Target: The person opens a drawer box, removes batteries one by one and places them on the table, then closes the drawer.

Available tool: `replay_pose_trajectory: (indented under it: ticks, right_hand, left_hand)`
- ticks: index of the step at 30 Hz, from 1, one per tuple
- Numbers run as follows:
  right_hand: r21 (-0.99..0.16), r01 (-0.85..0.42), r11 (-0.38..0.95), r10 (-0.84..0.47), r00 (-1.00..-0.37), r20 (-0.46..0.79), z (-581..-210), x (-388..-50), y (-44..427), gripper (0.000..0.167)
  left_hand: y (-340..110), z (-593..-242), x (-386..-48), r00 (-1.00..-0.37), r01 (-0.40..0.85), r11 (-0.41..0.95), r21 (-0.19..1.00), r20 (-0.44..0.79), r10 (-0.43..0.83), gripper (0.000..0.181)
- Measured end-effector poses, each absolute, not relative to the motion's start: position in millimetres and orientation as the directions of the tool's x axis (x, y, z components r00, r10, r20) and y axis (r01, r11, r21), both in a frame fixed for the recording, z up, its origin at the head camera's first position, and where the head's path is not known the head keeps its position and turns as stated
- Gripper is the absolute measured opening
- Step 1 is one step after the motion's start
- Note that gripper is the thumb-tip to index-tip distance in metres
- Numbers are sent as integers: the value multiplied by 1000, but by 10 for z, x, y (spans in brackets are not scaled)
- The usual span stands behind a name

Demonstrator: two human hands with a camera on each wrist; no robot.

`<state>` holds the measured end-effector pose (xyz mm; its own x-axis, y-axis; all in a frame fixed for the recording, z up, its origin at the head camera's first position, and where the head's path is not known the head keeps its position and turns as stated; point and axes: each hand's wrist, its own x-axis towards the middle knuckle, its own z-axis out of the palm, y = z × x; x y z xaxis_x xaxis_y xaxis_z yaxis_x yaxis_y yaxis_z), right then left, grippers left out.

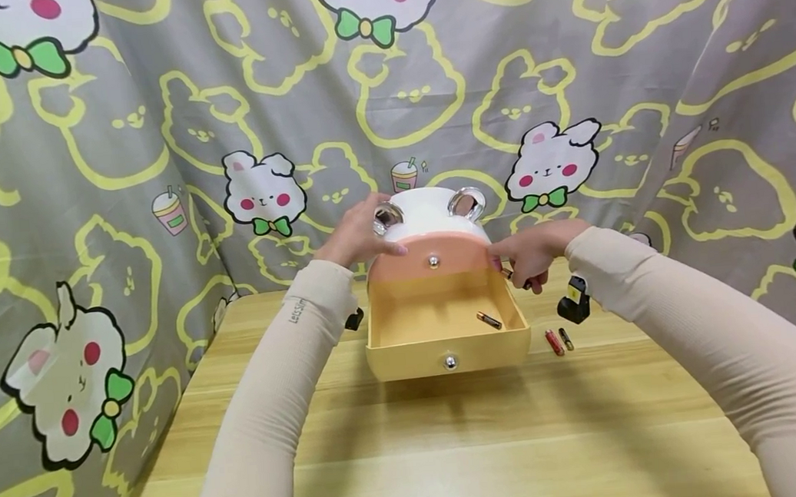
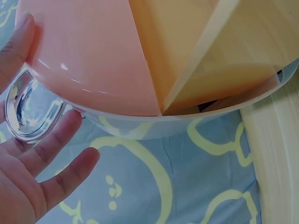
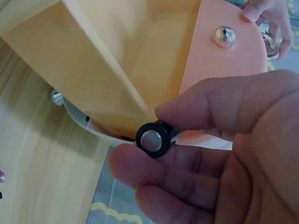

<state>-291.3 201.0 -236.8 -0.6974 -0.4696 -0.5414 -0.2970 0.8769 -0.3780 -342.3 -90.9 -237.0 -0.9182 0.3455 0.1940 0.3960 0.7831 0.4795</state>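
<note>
A small white cabinet [image 1: 412,209] with silver ears has a pink upper drawer [image 1: 413,267], closed, and a yellow lower drawer [image 1: 413,361] pulled out. One battery [image 1: 489,320] lies inside the yellow drawer at its right. My left hand [image 1: 357,232] rests at the cabinet's left ear, thumb on the pink front's edge; its other fingers are spread around the ear [image 2: 35,107]. Beside the drawer's right side, my right hand [image 3: 210,154] pinches a black battery [image 3: 153,140] between thumb and fingers, its flat metal end facing the right wrist camera.
On the wooden table [image 1: 467,444], a red battery [image 1: 554,342] and a black battery [image 1: 567,338] lie right of the drawer. Patterned grey curtains [image 1: 414,86] stand behind and at both sides. Black devices [image 1: 573,302] sit at the wrists.
</note>
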Motion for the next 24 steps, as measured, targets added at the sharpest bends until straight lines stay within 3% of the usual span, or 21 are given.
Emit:
replay_pose_trajectory:
  ticks: [24]
  right_hand:
    - [-408,-266,873,-461,-722,-515,-2514,-2917,2303,26]
  left_hand:
    - [-896,-2361,-3415,-913,408,770,490,196,358,97]
